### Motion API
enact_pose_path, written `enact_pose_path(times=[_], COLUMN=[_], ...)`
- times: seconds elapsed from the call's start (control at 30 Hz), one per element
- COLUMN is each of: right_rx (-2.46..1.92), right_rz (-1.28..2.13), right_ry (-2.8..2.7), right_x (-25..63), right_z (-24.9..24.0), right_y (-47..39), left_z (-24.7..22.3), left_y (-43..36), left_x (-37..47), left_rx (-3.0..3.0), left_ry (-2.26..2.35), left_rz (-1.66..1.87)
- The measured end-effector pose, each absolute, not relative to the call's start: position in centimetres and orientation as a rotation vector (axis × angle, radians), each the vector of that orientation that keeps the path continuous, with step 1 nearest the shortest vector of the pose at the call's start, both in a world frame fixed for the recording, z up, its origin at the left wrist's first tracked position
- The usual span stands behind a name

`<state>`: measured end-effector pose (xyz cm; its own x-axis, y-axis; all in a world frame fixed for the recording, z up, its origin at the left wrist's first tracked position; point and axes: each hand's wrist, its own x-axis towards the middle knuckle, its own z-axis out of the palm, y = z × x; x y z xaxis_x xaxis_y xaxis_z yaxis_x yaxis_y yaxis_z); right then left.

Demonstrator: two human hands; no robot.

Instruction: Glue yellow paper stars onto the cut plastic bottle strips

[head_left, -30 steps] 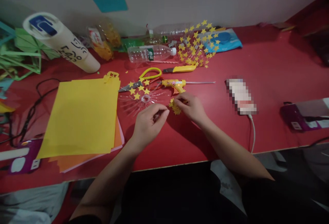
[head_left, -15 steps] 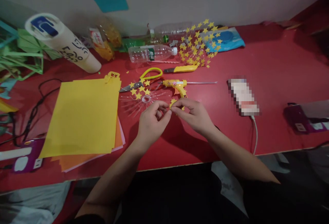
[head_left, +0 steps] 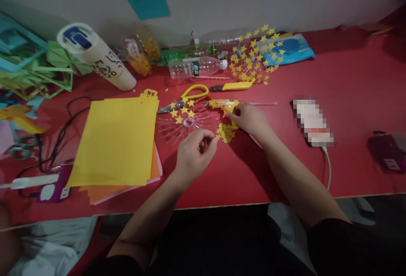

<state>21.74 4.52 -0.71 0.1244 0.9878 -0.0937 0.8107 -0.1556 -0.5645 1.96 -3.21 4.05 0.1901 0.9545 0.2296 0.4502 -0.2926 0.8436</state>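
Our right hand (head_left: 253,119) grasps the glue gun (head_left: 222,104); our left hand (head_left: 195,153) pinches beside yellow stars (head_left: 226,133), contents indiscernible.

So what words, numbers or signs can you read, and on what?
Nothing reads for certain.
Tall white tumbler: bold black characters, too blurred.
Clear plastic bottle, green label: characters too small.
Teal paper on wall: faint writing, unreadable.
Orange plastic bottle: label blurred.
Yellow plastic glue gun: sticker too small.
Rectangular phone: pixelated.

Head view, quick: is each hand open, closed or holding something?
Left hand: pinched closed; can't tell whether it holds anything.
Right hand: closed on the yellow glue gun.
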Motion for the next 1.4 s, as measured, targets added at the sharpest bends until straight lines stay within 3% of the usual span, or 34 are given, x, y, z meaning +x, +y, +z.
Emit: enact_pose_path(times=[0.17,0.33,0.63,1.0,1.4], right_rx=[-1.987,-1.63,-1.164,-1.336,-1.366], right_rz=[0.74,1.151,1.694,1.351,1.321], right_ry=[-1.578,-1.042,-0.972,-1.298,-1.41], right_x=[22.5,24.5,21.9,18.4,18.7], right_z=[-0.4,1.9,5.0,5.1,6.1], right_y=[4.6,3.6,-0.5,-2.7,-3.0], left_z=[4.1,4.4,5.3,4.8,5.0], left_y=[-3.0,-2.6,-2.3,-3.1,-2.8], left_x=[1.5,1.2,1.0,1.8,1.4], left_rx=[1.734,1.576,1.449,1.628,1.651], left_ry=[1.311,1.27,1.267,1.254,1.261], left_rz=[1.104,1.234,1.334,1.154,1.226])
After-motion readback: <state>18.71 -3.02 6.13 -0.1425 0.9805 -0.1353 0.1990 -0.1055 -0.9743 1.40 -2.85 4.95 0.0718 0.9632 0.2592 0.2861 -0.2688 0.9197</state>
